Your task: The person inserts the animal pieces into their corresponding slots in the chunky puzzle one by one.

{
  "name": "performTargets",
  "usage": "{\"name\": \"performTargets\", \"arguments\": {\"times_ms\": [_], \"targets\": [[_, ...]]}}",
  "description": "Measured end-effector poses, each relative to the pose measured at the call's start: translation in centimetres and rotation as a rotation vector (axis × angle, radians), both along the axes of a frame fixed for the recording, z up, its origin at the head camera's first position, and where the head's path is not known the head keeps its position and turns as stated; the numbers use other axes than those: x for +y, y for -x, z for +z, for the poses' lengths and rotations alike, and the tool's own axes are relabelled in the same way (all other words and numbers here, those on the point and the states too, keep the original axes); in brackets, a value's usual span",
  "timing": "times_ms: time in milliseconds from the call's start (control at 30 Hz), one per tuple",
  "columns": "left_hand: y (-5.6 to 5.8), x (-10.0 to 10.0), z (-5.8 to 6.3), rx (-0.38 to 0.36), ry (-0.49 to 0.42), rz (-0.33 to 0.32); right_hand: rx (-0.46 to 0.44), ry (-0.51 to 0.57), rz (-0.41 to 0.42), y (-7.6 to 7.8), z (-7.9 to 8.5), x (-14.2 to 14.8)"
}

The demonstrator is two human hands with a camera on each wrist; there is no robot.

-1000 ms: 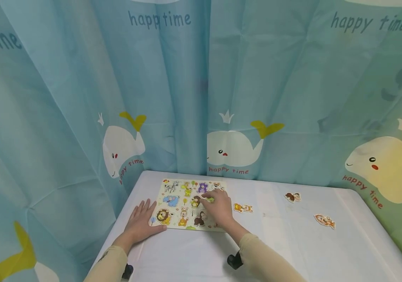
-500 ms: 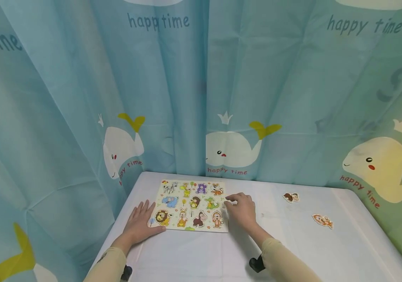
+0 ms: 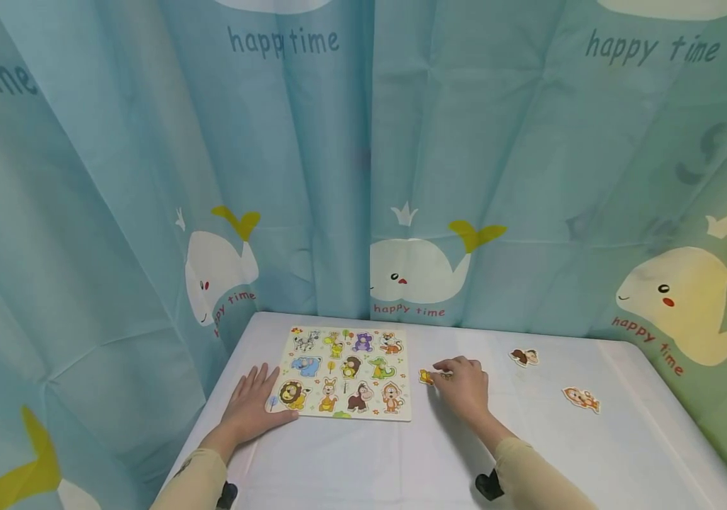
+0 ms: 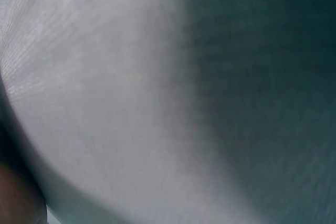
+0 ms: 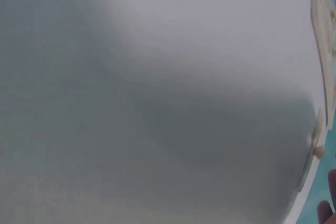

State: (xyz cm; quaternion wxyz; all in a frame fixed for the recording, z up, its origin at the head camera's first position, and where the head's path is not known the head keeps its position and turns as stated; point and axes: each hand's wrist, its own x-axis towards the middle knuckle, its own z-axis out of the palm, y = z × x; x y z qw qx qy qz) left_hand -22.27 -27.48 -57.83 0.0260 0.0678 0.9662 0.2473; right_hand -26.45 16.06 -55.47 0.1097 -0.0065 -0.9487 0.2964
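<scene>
An animal puzzle board (image 3: 406, 411) lies flat on the table, with cartoon animals in rows. My left hand (image 3: 250, 405) rests with fingers spread at its left edge, thumb by the near left corner. Just right of the board is an orange animal puzzle piece (image 3: 425, 377), lying on the table. My right hand (image 3: 468, 391) is over this piece, thumb and forefinger apart and partly covering it. In the right wrist view, the fingers (image 5: 332, 192) show beyond the thin piece (image 5: 314, 150), with a gap between. The left wrist view shows mostly blurred cloth.
Farther right on the white-covered table (image 3: 529, 453) lie two more puzzle pieces, a dark brown animal piece (image 3: 523, 357) and an orange-brown monkey piece (image 3: 581, 399). A blue whale-print curtain (image 3: 312, 177) hangs behind the table's far edge.
My right hand has moved from above the board's right half, off past its right edge, to the orange piece. The left hand has stayed at the board's left edge.
</scene>
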Motion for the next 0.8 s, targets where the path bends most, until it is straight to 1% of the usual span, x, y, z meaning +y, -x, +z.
{"name": "performTargets", "arguments": {"times_ms": [200, 467, 700, 800], "targets": [[-0.08, 0.0, 0.04, 0.002, 0.0, 0.002, 0.005, -0.045, -0.002, -0.18, -0.31, 0.49], [-0.05, -0.01, 0.05, -0.014, -0.005, 0.012, -0.009, -0.055, -0.01, -0.01, -0.76, 0.7], [-0.03, 0.11, 0.02, -0.007, -0.015, 0.013, 0.007, -0.055, -0.018, 0.29, -0.88, 0.81], [0.04, 0.04, -0.06, -0.006, -0.006, 0.01, 0.003, -0.053, -0.023, 0.37, -0.9, 0.76]]}}
